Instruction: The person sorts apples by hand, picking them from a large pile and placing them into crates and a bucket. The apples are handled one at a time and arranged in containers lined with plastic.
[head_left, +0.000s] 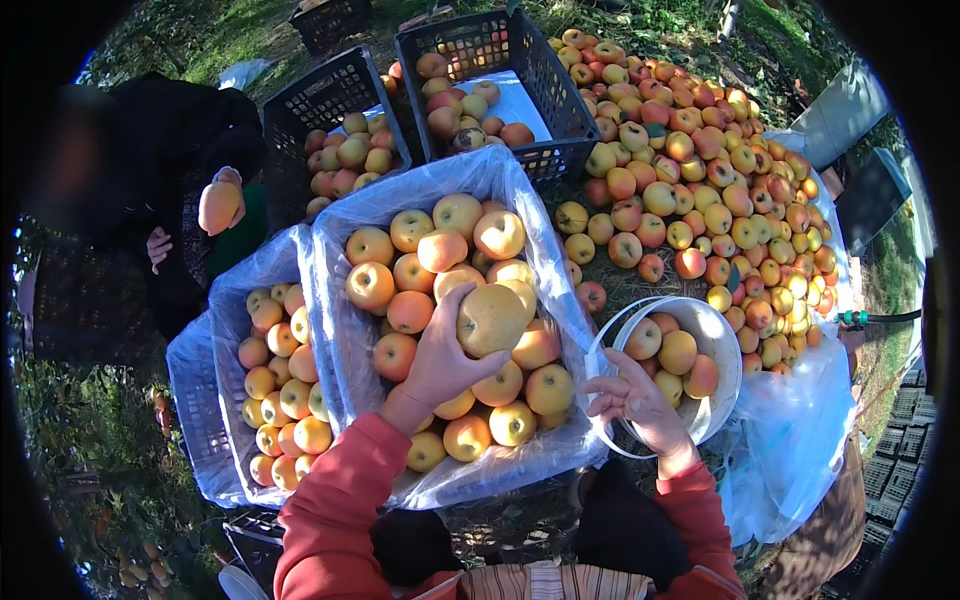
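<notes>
My left hand (439, 352) grips a large yellow apple (491, 320) above a crate lined with clear plastic film (517, 184). Beneath it, that crate holds many yellow-red apples (466, 438), some partly hidden by my hand and forearm. My right hand (641, 405) is over the left rim of a white plastic bucket (721, 409), palm up, with its fingers apart and nothing held in them. The bucket's handle (619, 321) passes close to those fingers; contact cannot be made out. Several apples (678, 352) lie inside the bucket.
A second film-lined crate (225, 375) with smaller apples adjoins on the left. Two black crates (551, 82) stand beyond, partly filled. A big apple pile (675, 180) spreads at right, beside plastic sheeting (780, 450). At left, another person's hand (232, 184) holds an apple (218, 207).
</notes>
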